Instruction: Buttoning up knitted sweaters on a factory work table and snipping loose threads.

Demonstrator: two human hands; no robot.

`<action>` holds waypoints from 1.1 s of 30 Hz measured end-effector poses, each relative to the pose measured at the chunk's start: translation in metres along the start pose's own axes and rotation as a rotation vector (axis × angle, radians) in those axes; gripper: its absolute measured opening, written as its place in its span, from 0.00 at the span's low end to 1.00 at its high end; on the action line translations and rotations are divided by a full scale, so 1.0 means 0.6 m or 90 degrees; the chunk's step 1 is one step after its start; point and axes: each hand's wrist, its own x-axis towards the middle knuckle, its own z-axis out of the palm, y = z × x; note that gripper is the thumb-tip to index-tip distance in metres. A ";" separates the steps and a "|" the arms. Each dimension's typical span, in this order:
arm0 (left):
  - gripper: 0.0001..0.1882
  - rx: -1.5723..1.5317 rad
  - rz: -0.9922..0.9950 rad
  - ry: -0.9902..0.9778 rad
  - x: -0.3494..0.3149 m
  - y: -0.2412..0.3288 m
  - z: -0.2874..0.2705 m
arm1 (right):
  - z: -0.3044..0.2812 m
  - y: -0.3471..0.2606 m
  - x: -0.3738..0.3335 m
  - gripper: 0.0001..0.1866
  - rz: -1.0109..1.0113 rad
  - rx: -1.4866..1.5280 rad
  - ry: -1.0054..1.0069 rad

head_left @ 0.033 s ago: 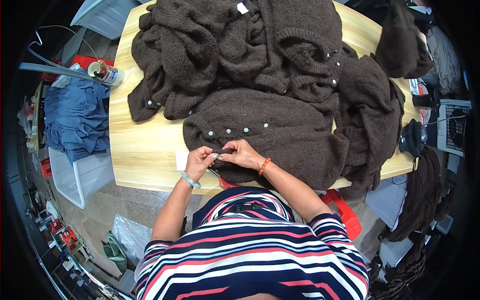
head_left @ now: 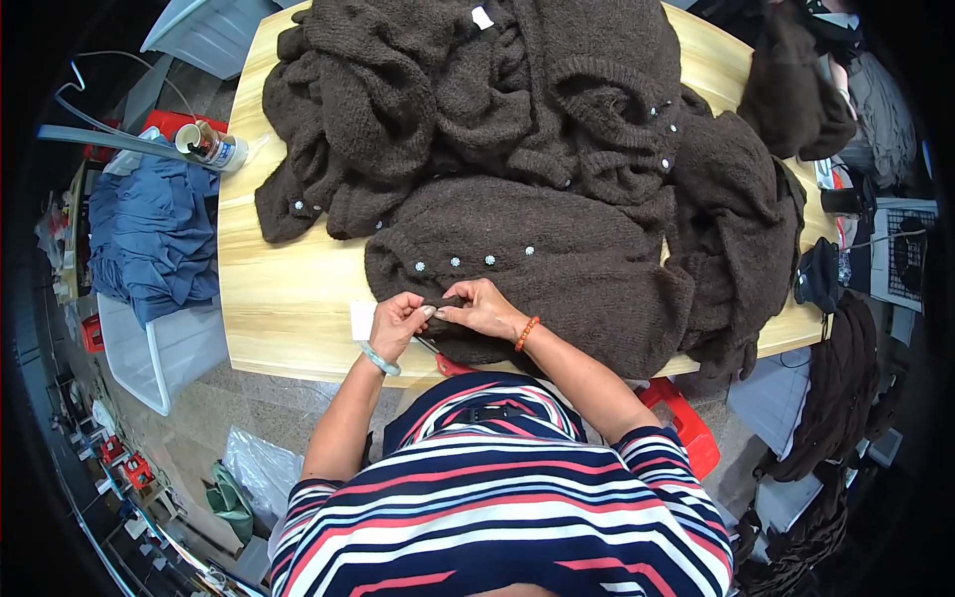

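As the head view shows, the knit [head_left: 587,298] lies on the table [head_left: 284,303], an edge apparently pinched by left hand [head_left: 396,320] and right hand [head_left: 487,308]; soft, limp and light, it should be best gripped by that edge.

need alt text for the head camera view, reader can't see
A person's left hand and right hand pinch fabric of a brown knit garment with pale buttons on a wooden table; more brown knitwear is heaped beyond. Blue cloth lies to the left.
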 end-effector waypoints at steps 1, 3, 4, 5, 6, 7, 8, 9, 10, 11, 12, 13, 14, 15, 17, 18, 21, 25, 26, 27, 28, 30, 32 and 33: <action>0.04 0.002 0.001 -0.001 0.001 -0.004 0.001 | 0.003 0.001 -0.002 0.11 0.008 -0.035 0.025; 0.04 -0.023 -0.007 0.024 0.009 -0.025 0.002 | 0.007 -0.001 -0.005 0.13 0.024 -0.107 0.077; 0.04 -0.033 -0.013 0.021 0.014 -0.037 -0.006 | 0.010 -0.003 -0.005 0.15 0.020 -0.189 0.091; 0.04 -0.031 -0.013 0.019 0.018 -0.038 -0.007 | 0.011 -0.011 -0.009 0.15 0.003 -0.266 0.092; 0.04 -0.071 -0.036 0.065 0.025 -0.038 -0.008 | 0.009 -0.011 -0.010 0.14 -0.019 -0.295 0.099; 0.04 -0.112 -0.057 0.110 0.034 -0.036 -0.010 | 0.006 -0.012 -0.012 0.14 -0.041 -0.325 0.107; 0.08 -0.140 -0.091 0.157 0.049 -0.025 -0.013 | 0.005 -0.013 -0.013 0.14 -0.044 -0.327 0.109; 0.13 -0.149 -0.098 0.214 0.060 -0.017 -0.009 | 0.005 -0.015 -0.015 0.14 -0.061 -0.337 0.090; 0.14 -0.161 -0.100 0.215 0.064 -0.009 -0.004 | 0.006 -0.017 -0.018 0.14 -0.080 -0.349 0.073; 0.15 -0.173 -0.097 0.215 0.074 0.001 0.000 | 0.009 -0.008 -0.017 0.13 -0.139 -0.363 0.075; 0.15 -0.165 -0.090 0.212 0.086 -0.002 -0.001 | 0.013 -0.007 -0.016 0.13 -0.143 -0.368 0.072; 0.14 -0.157 -0.081 0.208 0.091 -0.010 -0.002 | 0.019 -0.007 -0.017 0.12 -0.147 -0.375 0.070; 0.13 -0.151 -0.083 0.210 0.101 -0.013 0.000 | 0.019 0.001 -0.015 0.12 -0.157 -0.379 0.071; 0.11 -0.149 -0.076 0.212 0.108 -0.034 -0.009 | 0.023 0.004 -0.013 0.12 -0.168 -0.382 0.069; 0.10 -0.149 -0.057 0.218 0.115 -0.040 -0.002 | 0.023 0.004 -0.016 0.12 -0.176 -0.387 0.090; 0.10 -0.138 -0.060 0.220 0.117 -0.043 0.000 | 0.023 -0.001 -0.018 0.12 -0.173 -0.390 0.091; 0.09 -0.127 -0.079 0.224 0.125 -0.044 0.001 | 0.024 -0.004 -0.013 0.13 -0.171 -0.385 0.096; 0.11 -0.115 -0.053 0.175 0.132 -0.045 -0.008 | 0.029 -0.016 -0.007 0.12 -0.180 -0.391 0.104; 0.12 -0.124 -0.016 0.129 0.123 -0.036 -0.005 | 0.027 -0.025 -0.010 0.11 -0.189 -0.408 0.118; 0.13 -0.129 0.030 0.099 0.109 -0.025 0.004 | 0.026 -0.029 -0.009 0.10 -0.177 -0.427 0.116; 0.14 -0.063 0.029 0.056 0.102 -0.025 -0.013 | 0.026 -0.029 -0.009 0.09 -0.205 -0.417 0.150; 0.13 -0.113 -0.022 -0.002 0.064 0.018 0.017 | 0.024 -0.022 -0.007 0.08 -0.231 -0.423 0.194; 0.10 -0.189 -0.054 -0.014 0.053 0.006 0.006 | 0.031 -0.024 -0.007 0.08 -0.235 -0.424 0.205; 0.10 -0.181 -0.055 -0.038 0.056 -0.002 -0.002 | 0.033 -0.027 -0.011 0.08 -0.241 -0.412 0.211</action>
